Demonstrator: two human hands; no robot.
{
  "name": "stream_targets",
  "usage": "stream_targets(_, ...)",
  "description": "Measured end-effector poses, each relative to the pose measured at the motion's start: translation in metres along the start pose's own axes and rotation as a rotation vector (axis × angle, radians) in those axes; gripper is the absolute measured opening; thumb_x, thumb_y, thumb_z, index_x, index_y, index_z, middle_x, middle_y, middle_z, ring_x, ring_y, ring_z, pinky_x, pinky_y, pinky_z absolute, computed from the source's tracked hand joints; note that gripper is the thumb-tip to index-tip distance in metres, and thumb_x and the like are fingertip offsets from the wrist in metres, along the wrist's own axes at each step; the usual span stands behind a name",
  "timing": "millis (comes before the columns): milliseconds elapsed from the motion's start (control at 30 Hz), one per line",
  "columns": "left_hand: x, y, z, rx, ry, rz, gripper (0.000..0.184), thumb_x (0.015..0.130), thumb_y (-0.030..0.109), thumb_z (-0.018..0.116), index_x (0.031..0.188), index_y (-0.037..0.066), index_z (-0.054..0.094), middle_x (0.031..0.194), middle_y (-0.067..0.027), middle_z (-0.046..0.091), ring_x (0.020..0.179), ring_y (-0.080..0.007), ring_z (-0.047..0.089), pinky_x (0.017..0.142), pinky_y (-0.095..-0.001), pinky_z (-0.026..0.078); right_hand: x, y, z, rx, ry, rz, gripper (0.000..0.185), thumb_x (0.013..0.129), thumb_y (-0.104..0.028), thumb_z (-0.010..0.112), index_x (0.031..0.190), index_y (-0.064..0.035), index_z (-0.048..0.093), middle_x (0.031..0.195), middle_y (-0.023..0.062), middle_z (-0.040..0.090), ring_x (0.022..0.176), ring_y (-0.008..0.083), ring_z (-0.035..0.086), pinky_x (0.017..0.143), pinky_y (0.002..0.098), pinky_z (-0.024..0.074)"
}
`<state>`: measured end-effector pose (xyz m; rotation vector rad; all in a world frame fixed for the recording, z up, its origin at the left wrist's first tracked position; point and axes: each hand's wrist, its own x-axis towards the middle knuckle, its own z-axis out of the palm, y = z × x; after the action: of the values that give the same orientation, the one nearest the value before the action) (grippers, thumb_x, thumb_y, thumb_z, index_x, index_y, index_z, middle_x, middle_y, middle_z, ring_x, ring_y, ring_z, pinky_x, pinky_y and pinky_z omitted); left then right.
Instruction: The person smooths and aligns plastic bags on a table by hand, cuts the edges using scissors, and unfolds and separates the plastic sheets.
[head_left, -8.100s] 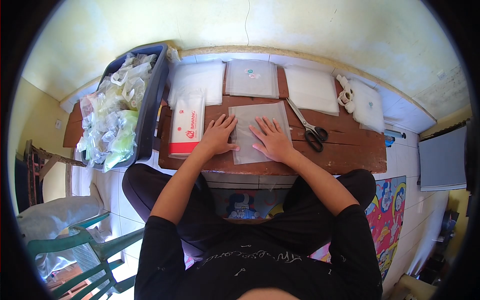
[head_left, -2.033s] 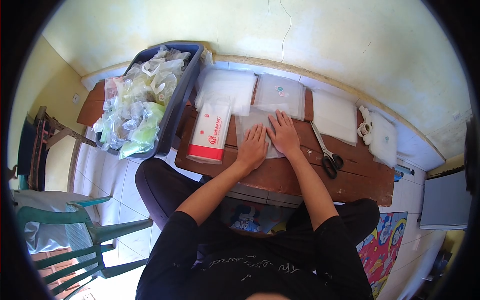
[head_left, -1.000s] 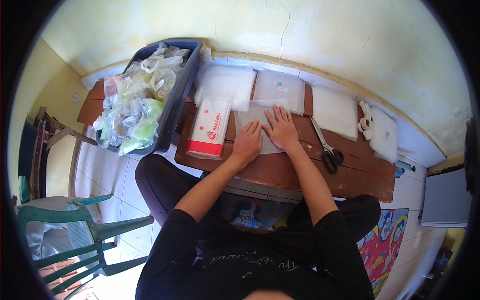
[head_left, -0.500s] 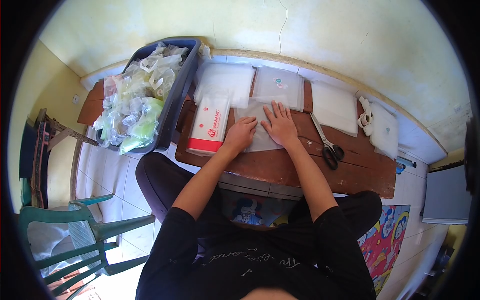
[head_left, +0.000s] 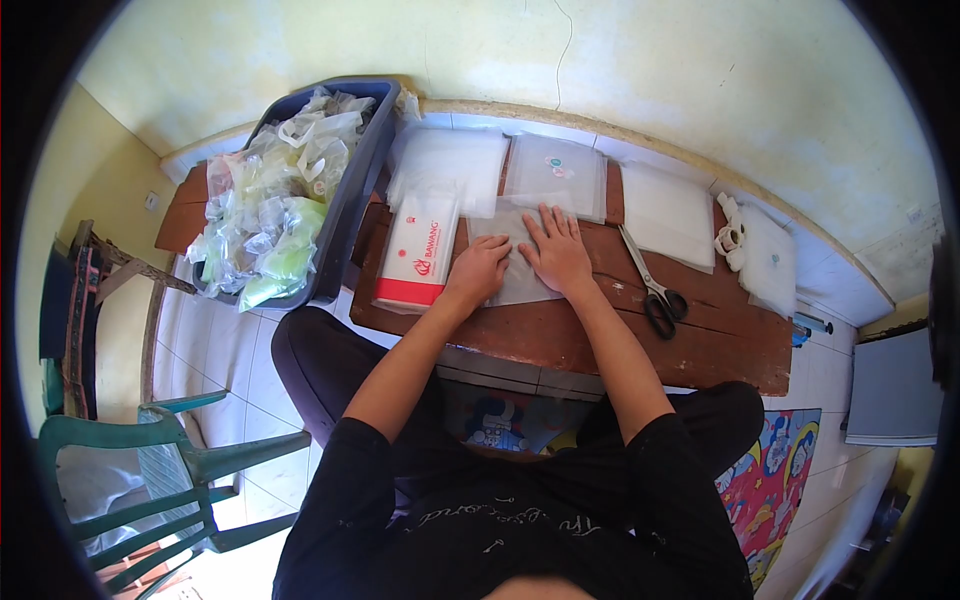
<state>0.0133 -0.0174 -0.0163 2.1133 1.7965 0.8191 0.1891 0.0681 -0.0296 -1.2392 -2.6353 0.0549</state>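
A clear plastic bag (head_left: 522, 282) lies flat on the brown wooden bench in front of me. My right hand (head_left: 556, 250) rests palm down on it, its fingers spread. At the bag's left side, my left hand (head_left: 480, 270) has its fingers curled together against the edge. Just left of that hand is a white and red packet printed BAWANG (head_left: 420, 250). Black-handled scissors (head_left: 655, 290) lie to the right, blades pointing away from me. Behind the hands are a stack of clear bags (head_left: 450, 165) and another stack with a small printed mark (head_left: 555, 180).
A dark blue tub (head_left: 352, 210) heaped with crumpled plastic bags stands at the left. Further right on the wooden bench (head_left: 600, 345) are a white plastic stack (head_left: 668, 215), a white rolled item (head_left: 732, 235) and another bag stack (head_left: 768, 260). A green chair (head_left: 110, 430) stands at lower left.
Both hands have shifted very slightly on the bag. Everything else stays in place.
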Motion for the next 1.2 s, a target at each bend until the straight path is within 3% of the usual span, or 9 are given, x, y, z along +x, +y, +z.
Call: stream_targets(1200,-0.0015,0.0027,0.0039,-0.004,0.055,0.051,0.029,0.086,0.011,0.061,0.113,0.000,0.066,0.128,-0.0145,0.061,0.121,-0.0313,0.053,0.103,-0.0403,0.044,-0.0008,0.0064,-0.0031,0.024,0.008,-0.006,0.057,0.098,-0.050,0.040,0.148,-0.0225,0.039,0.158,0.0116,0.028,0.146,0.0301,0.025,0.120,0.0467,0.0154)
